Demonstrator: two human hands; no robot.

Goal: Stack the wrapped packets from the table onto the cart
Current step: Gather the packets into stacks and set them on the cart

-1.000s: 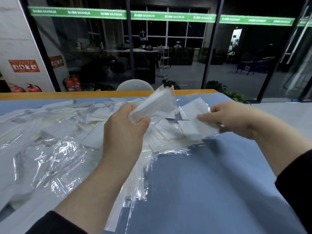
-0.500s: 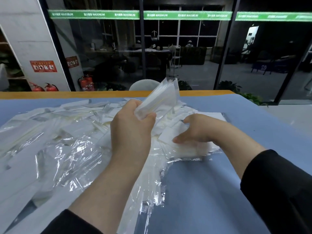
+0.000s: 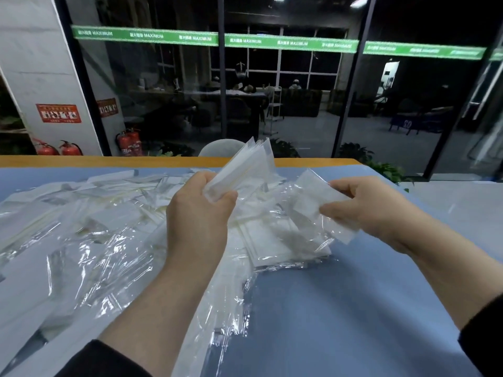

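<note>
**Packets in both hands above the table**

Above the heap, at the middle of the view, a bundle of clear-wrapped white packets stands tilted, its top edges fanned up and to the right. The left hand grips the bundle by its lower end, fingers curled round it and thumb pressed on the near face. Just to the right, a single packet is held flat and slanting down to the right; the right hand pinches it, thumb on top and fingers under. The two held lots are near each other but apart.

Under both hands lies a loose heap of more packets, spread over the left and middle of the table. Their film is crumpled and throws glare, so single packets in the heap are hard to tell apart. A few flatter packets lie at the heap's right edge, below the right hand. The table has a blue top and an orange far edge.

Beyond the table a rounded chair back shows, then a glass wall with a green strip across it. At the left, red extinguishers stand on the floor by a white pillar.
</note>
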